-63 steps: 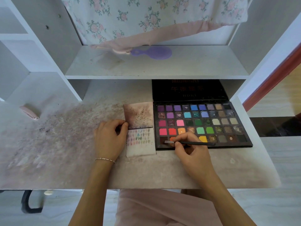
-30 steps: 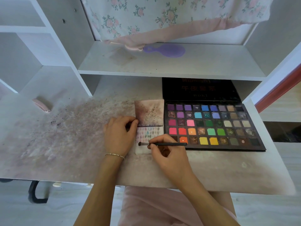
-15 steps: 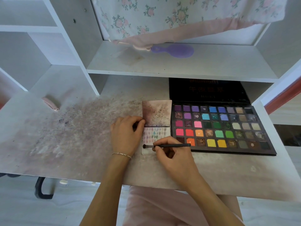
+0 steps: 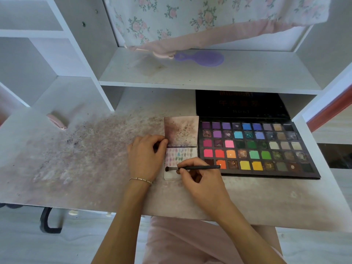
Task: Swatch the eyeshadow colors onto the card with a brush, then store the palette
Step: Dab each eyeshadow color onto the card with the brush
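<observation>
On the powder-stained white counter [image 4: 95,168], the left hand [image 4: 145,156] rests curled at the left edge of the small white swatch card [image 4: 181,149], pinning it beside rows of pastel smudges. The right hand [image 4: 200,180] pinches a slim black brush [image 4: 192,168], its tip touching the card's near-left corner. To the right lies the open black eyeshadow palette [image 4: 253,147] of multicoloured square pans, its lid lettering too blurred to read.
</observation>
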Demonstrator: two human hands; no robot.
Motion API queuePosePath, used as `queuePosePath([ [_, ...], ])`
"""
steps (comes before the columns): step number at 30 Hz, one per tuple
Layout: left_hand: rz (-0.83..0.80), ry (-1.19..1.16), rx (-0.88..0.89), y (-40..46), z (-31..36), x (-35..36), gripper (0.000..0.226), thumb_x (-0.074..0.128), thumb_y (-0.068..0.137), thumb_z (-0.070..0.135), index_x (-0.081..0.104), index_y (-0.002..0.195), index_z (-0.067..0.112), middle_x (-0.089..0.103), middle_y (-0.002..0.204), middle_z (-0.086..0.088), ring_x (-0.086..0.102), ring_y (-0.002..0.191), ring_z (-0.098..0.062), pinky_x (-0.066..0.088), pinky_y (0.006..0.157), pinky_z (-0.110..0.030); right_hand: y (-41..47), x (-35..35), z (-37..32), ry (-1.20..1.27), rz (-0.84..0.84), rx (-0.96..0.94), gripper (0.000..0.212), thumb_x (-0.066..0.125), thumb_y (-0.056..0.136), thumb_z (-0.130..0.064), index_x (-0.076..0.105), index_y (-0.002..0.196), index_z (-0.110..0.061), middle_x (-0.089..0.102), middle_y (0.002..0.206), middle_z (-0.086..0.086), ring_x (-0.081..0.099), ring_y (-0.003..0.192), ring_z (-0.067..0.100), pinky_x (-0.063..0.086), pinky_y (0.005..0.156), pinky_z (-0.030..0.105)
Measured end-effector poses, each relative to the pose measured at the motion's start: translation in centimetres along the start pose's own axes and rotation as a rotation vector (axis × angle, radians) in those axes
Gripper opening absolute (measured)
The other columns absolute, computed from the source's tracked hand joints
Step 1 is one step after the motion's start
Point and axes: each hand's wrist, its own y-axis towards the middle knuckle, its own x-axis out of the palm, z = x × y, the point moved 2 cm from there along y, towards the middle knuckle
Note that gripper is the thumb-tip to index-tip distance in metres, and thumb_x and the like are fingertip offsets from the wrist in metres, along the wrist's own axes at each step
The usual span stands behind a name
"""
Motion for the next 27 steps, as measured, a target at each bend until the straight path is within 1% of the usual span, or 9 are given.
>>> queuePosePath([
  [8, 0.013, -0.004, -0.003, -0.1, 0.2, -0.1, 0.019, 0.054, 0.089, 0.028, 0.071, 0.091, 0.019, 0.068, 0.09, 0.001, 0.053, 0.09, -0.022, 0.038, 0.084, -0.038, 0.0, 0.0, 0.0, 0.011, 0.001, -0.01, 0.029, 0.061, 0.082, -0.01, 0.058, 0.074, -0.038, 0.065, 0.07, -0.006, 0.056, 0.06, 0.01, 0.043, 0.054, 0.013],
  [12, -0.002, -0.003, 0.0, 0.0, 0.2, -0.1, 0.02, 0.053, 0.09, 0.028, 0.071, 0.092, 0.019, 0.068, 0.091, 0.001, 0.053, 0.09, -0.022, 0.04, 0.085, -0.042, -0.2, -0.1, 0.0, 0.058, -0.009, -0.013, 0.028, 0.061, 0.081, -0.009, 0.06, 0.075, -0.037, 0.065, 0.075, -0.006, 0.061, 0.067, 0.014, 0.05, 0.061, 0.024],
  [14, -0.001, -0.004, 0.004, 0.0, 0.2, -0.1, 0.02, 0.054, 0.09, 0.028, 0.071, 0.092, 0.019, 0.068, 0.09, 0.0, 0.054, 0.09, -0.022, 0.04, 0.085, -0.041, -0.2, -0.3, -0.2, 0.126, 0.03, -0.033, 0.025, 0.059, 0.081, -0.011, 0.06, 0.076, -0.036, 0.066, 0.079, -0.008, 0.063, 0.073, 0.02, 0.052, 0.065, 0.03],
  [15, 0.0, -0.003, 0.006, 0.0, 0.2, -0.1, 0.02, 0.054, 0.09, 0.028, 0.071, 0.092, 0.019, 0.068, 0.091, 0.0, 0.054, 0.09, -0.022, 0.04, 0.085, -0.041, -0.2, -0.5, -0.3, 0.167, 0.057, -0.038, 0.023, 0.058, 0.08, -0.012, 0.06, 0.076, -0.035, 0.066, 0.08, -0.008, 0.064, 0.073, 0.02, 0.052, 0.065, 0.031],
  [18, 0.003, -0.009, 0.006, 0.0, 0.2, -0.2, 0.019, 0.054, 0.089, 0.028, 0.071, 0.093, 0.02, 0.069, 0.092, 0.001, 0.054, 0.091, -0.022, 0.04, 0.086, -0.041, -0.4, -1.0, -0.4, 0.254, 0.124, -0.054, 0.021, 0.057, 0.079, -0.011, 0.062, 0.078, -0.031, 0.067, 0.077, -0.004, 0.061, 0.067, 0.012, 0.048, 0.058, 0.021],
  [20, 0.002, -0.016, 0.008, -0.1, 0.2, -0.2, 0.019, 0.054, 0.089, 0.028, 0.071, 0.093, 0.02, 0.069, 0.092, 0.001, 0.054, 0.091, -0.021, 0.04, 0.087, -0.041, -0.7, -1.3, -0.2, 0.262, 0.154, -0.075, 0.021, 0.056, 0.08, -0.009, 0.062, 0.081, -0.029, 0.066, 0.075, -0.003, 0.061, 0.067, 0.007, 0.047, 0.058, 0.016],
  [22, -0.001, -0.017, 0.009, 0.0, 0.2, -0.2, 0.019, 0.054, 0.09, 0.028, 0.071, 0.093, 0.02, 0.069, 0.092, 0.001, 0.054, 0.091, -0.022, 0.04, 0.087, -0.041, -1.0, -1.9, 0.0, 0.256, 0.181, -0.083, 0.018, 0.055, 0.079, -0.01, 0.063, 0.081, -0.027, 0.066, 0.075, -0.005, 0.062, 0.07, 0.006, 0.047, 0.06, 0.014],
  [25, -0.005, -0.021, 0.007, 0.0, 0.2, -0.2, 0.019, 0.054, 0.09, 0.027, 0.071, 0.093, 0.019, 0.069, 0.092, 0.001, 0.054, 0.091, -0.022, 0.04, 0.087, -0.042, -1.4, -3.3, 0.5, 0.217, 0.239, -0.1, 0.02, 0.056, 0.08, -0.007, 0.061, 0.081, -0.026, 0.065, 0.072, -0.006, 0.061, 0.065, 0.004, 0.046, 0.058, 0.012],
  [27, 0.001, -0.023, 0.003, 0.0, 0.2, -0.2, 0.019, 0.054, 0.09, 0.026, 0.071, 0.094, 0.019, 0.069, 0.093, 0.0, 0.053, 0.092, -0.022, 0.039, 0.088, -0.042, -1.7, -4.5, 0.7, 0.145, 0.297, -0.125, 0.018, 0.053, 0.08, -0.01, 0.059, 0.081, -0.027, 0.063, 0.075, -0.006, 0.059, 0.065, 0.002, 0.044, 0.057, 0.01],
])
